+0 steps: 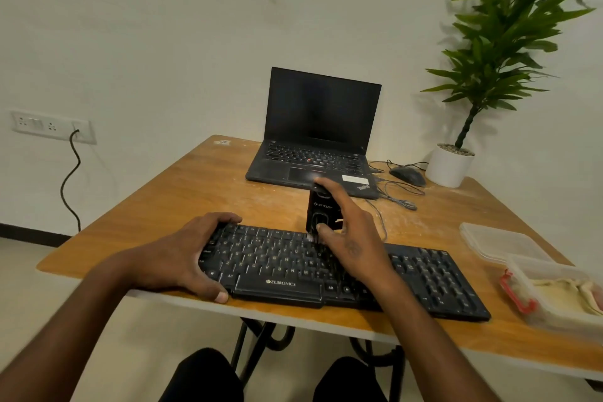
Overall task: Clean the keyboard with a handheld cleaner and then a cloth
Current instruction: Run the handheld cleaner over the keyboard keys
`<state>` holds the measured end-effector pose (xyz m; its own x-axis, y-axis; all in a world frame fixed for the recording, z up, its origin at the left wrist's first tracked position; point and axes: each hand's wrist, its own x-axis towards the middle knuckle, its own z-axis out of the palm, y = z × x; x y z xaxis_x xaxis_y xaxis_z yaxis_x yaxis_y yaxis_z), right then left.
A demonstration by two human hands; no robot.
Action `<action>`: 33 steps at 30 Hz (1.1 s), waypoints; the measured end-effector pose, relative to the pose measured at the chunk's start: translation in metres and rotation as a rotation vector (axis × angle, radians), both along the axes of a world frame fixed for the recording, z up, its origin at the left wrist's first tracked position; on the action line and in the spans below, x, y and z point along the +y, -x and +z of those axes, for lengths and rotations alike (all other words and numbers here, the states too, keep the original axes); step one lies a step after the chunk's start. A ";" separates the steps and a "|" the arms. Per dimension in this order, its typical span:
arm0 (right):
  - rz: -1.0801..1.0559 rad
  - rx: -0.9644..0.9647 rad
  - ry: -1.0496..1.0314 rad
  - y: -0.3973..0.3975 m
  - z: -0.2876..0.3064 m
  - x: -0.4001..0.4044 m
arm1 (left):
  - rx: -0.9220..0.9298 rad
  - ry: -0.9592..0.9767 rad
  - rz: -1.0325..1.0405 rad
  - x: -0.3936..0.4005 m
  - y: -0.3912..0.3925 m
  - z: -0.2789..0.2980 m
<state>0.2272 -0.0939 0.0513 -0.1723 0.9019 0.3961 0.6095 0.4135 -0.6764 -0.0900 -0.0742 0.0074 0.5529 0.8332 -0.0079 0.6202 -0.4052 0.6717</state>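
We see the left hand [182, 258] gripping the left end of the black keyboard [342, 271] on the tabletop [195, 186]. The right hand [349, 238] holds the black handheld cleaner [321, 206] upright at the keyboard's far edge.

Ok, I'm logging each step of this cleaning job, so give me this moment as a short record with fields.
stage: cleaner pass under way, cloth not in use
left hand: grips left end of black Zebronics keyboard
right hand: holds upright black handheld cleaner, its lower end at the keyboard's far edge
surface: dusty wooden table
behind: open black laptop, black mouse, potted plant
right side: clear plastic containers
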 end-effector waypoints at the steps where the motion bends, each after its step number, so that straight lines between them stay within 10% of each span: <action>1: 0.004 0.005 0.003 0.000 0.000 -0.002 | 0.001 -0.001 0.001 0.000 -0.001 0.000; 33: 0.109 0.079 0.035 0.013 -0.005 -0.045 | 0.004 -0.018 0.014 0.002 0.000 -0.004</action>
<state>0.2143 -0.1386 0.0463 -0.2394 0.8932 0.3807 0.5066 0.4494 -0.7358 -0.0899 -0.0717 0.0035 0.5408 0.8411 0.0050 0.6285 -0.4081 0.6622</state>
